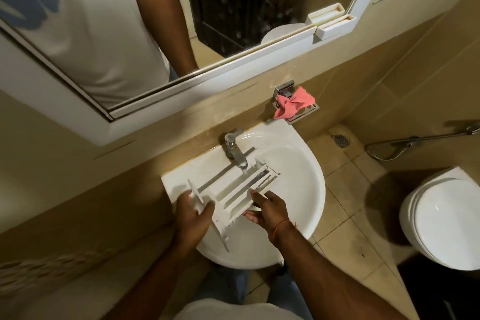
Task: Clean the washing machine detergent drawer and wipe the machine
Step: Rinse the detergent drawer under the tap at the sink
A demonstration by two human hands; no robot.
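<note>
Both hands, left hand and right hand, grip the white, ribbed detergent drawer.

The drawer is held over the sink below the tap, with a cloth on the rack behind and a toilet to the right.
</note>
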